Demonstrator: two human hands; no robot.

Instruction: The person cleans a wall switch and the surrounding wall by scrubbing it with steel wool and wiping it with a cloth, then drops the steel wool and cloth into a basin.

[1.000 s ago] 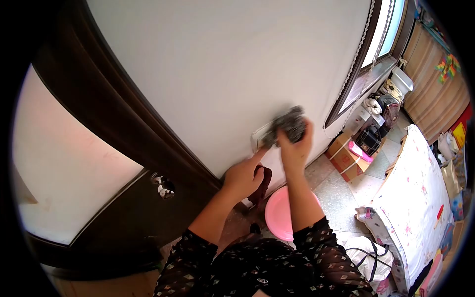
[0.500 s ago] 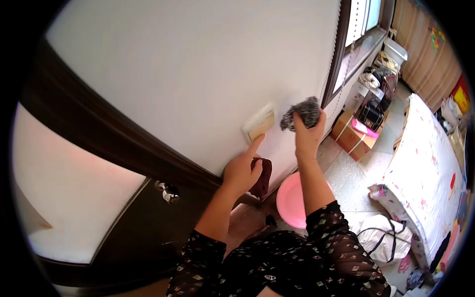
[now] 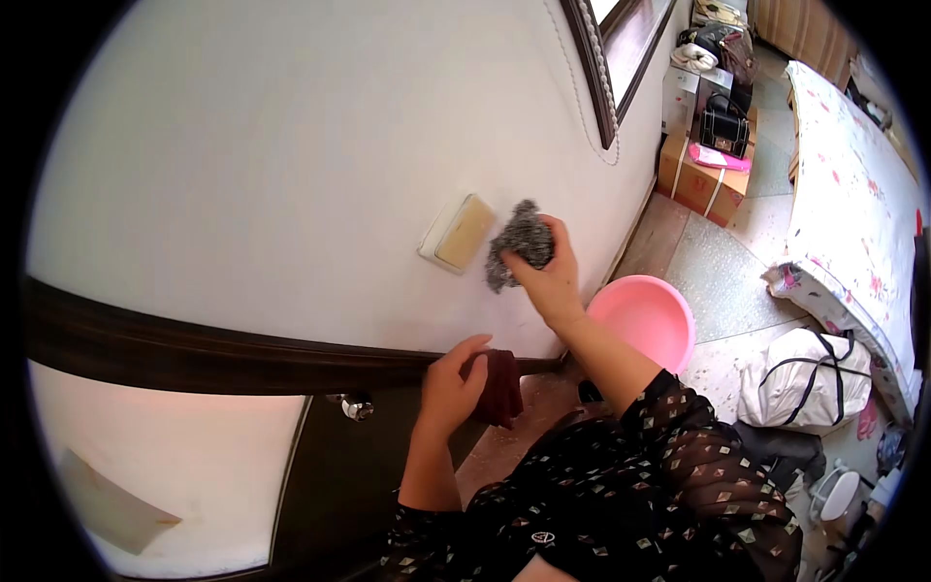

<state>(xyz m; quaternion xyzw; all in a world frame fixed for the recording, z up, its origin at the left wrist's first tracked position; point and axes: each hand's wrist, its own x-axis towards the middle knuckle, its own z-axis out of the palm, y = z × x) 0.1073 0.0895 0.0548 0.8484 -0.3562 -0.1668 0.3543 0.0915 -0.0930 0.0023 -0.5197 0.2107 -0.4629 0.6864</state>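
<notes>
A light switch [image 3: 464,233] with a yellowed rocker and a white frame is fixed to the white wall. Just to its right, my right hand [image 3: 546,274] grips a crumpled grey-and-black cloth [image 3: 524,242], held close to the wall beside the switch frame. My left hand [image 3: 452,388] is lower down, near the dark door frame, apart from the switch. A dark red cloth [image 3: 498,390] hangs from it, clasped between the thumb and the palm, while the index finger points out to the right.
A pink basin [image 3: 644,320] stands on the floor below my right forearm. The dark door [image 3: 330,466] with a round metal knob [image 3: 356,405] is at lower left. Farther right are a cardboard box [image 3: 700,184], a floral mattress [image 3: 844,194] and a white bag [image 3: 790,380].
My left hand has come off the switch and dropped toward the door frame with the red cloth. My right hand has brought the grey cloth nearer the switch. The view has turned.
</notes>
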